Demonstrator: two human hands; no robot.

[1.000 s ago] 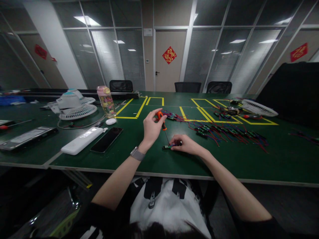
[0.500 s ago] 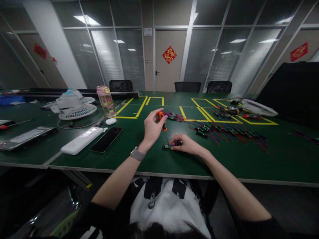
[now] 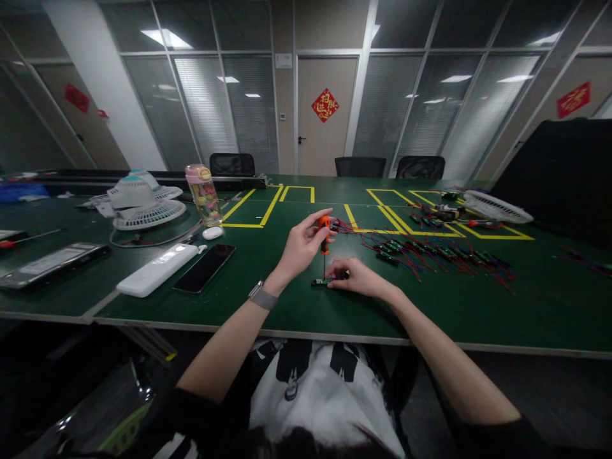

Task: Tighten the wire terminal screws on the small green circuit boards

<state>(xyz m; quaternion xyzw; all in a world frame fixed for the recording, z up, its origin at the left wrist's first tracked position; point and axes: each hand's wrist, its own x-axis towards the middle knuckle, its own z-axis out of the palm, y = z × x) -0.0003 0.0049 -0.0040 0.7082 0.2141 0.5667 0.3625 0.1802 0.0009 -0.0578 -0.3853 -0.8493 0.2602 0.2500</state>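
My left hand (image 3: 302, 245) grips an orange and black screwdriver (image 3: 324, 233), held nearly upright with its shaft pointing down. The screwdriver's tip meets a small green circuit board (image 3: 319, 282) lying on the green table (image 3: 287, 312), or ends just over it; I cannot tell which. My right hand (image 3: 356, 276) is closed on the board's right end and pins it to the table, its fingers hiding that end. Purple and red wires show among those fingers.
Several wired circuit boards (image 3: 430, 250) lie in a row to the right. More wires sit behind my left hand. On the left are a phone (image 3: 204, 269), a white power bank (image 3: 157, 270), a bottle (image 3: 204, 196) and a white fan (image 3: 143, 204). Yellow tape (image 3: 243, 225) marks the table.
My left hand has shifted slightly right, and the screwdriver has gone from leaning to nearly upright. The right hand and the circuit board stay in place.
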